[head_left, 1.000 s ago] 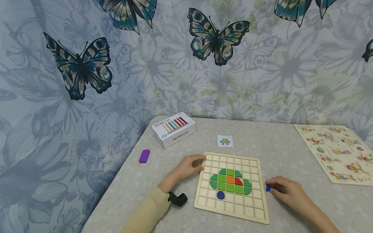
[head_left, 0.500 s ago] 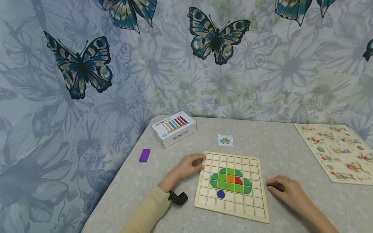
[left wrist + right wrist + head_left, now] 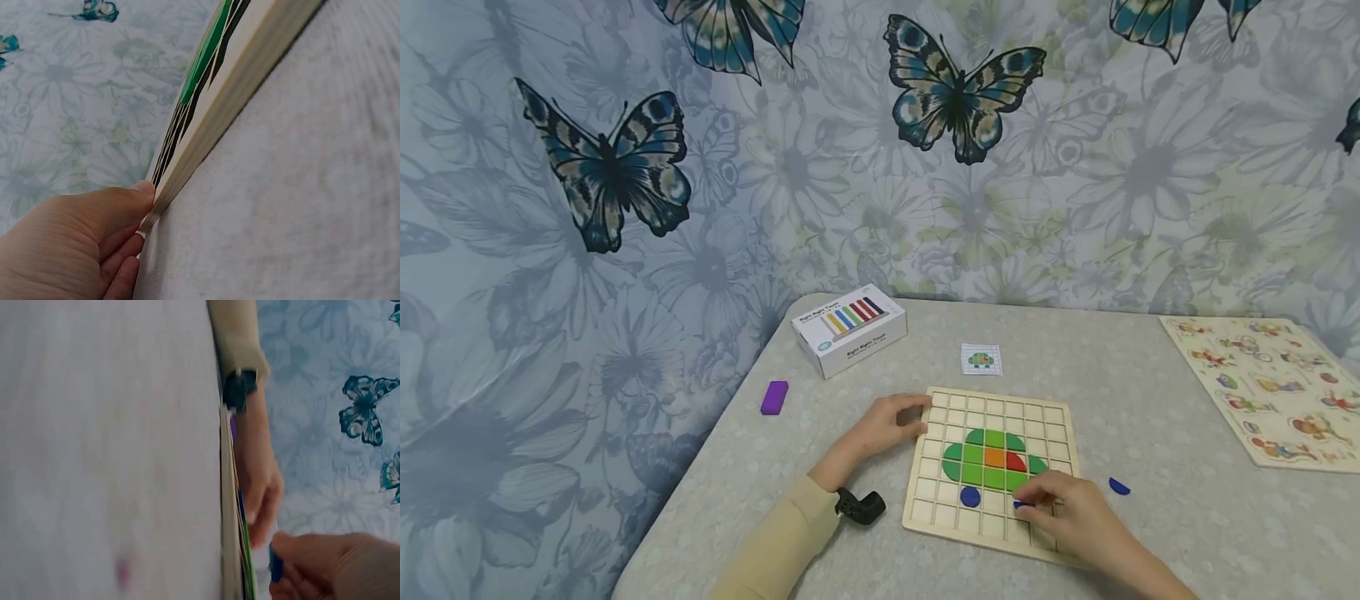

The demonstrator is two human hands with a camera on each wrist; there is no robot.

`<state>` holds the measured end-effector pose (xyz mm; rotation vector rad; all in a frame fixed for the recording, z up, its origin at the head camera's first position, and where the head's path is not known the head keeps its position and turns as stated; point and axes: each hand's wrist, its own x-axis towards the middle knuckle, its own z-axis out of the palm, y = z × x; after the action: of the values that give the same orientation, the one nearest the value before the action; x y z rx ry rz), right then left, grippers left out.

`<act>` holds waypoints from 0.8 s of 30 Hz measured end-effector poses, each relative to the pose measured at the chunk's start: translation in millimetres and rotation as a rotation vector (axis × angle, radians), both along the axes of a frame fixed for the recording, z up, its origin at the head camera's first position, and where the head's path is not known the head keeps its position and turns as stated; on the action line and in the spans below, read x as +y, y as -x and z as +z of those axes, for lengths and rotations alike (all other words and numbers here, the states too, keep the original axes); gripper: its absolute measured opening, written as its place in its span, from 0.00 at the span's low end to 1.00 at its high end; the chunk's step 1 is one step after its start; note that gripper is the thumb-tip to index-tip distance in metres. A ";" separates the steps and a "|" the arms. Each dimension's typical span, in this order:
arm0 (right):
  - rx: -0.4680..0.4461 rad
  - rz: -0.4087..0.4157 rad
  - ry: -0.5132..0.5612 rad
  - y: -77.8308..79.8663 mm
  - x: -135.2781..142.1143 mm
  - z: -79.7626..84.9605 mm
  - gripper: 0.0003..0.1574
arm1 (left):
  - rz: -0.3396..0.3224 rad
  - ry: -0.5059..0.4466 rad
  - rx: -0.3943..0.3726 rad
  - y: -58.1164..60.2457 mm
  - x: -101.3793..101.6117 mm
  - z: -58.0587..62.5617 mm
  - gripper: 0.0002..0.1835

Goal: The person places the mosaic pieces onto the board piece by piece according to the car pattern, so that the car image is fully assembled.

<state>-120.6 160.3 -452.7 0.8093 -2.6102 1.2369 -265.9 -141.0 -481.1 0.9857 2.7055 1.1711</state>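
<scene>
A wooden grid board [image 3: 955, 533] lies on the table with green, orange, red and blue pieces set in it. At its upper left edge my left hand [image 3: 882, 429] holds the board; in the left wrist view the fingertips [image 3: 145, 187] meet its rim. My right hand [image 3: 1067, 510] is over the board's lower right part and pinches a small blue piece [image 3: 275, 562] between thumb and fingers. Most of that piece is hidden in the head view. A round blue shape [image 3: 970, 497] sits in the board under the green pieces. One blue half-round piece [image 3: 1118, 486] lies right of the board.
Behind the board lies a small pattern card [image 3: 981, 360]. A white box [image 3: 850, 331] stands at the back left, with a purple block [image 3: 774, 397] nearer the table's left edge. On the right is a picture board [image 3: 1270, 392].
My right hand has moved left from the table onto the board, carrying a blue piece. Another blue piece now shows on the table where it was. My left hand keeps its place.
</scene>
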 end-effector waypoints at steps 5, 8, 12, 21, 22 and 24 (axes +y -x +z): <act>0.019 -0.013 -0.049 1.9 -10.0 -14.2 0.09 | -0.013 0.009 0.013 0.1 1.2 0.1 0.25; 0.023 -0.028 -0.058 2.5 -11.5 -15.4 0.09 | -0.012 0.015 0.019 0.1 0.3 1.3 0.25; 0.043 -0.022 -0.053 3.4 -12.5 -16.4 0.09 | -0.023 0.003 0.030 0.7 -0.5 2.7 0.25; 0.059 -0.024 0.016 1.3 2.9 8.0 0.10 | -0.026 -0.011 -0.001 -1.0 1.1 1.9 0.24; 0.073 -0.051 0.003 2.5 9.4 14.1 0.11 | -0.026 -0.017 -0.006 -1.2 1.3 2.0 0.24; 0.098 -0.135 -0.051 5.6 25.4 24.0 0.13 | -0.020 -0.020 -0.004 -1.2 1.1 1.9 0.24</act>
<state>-126.2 185.7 -428.7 0.6714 -2.5799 1.0713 -264.7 -139.9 -479.1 1.0101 2.6795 1.1978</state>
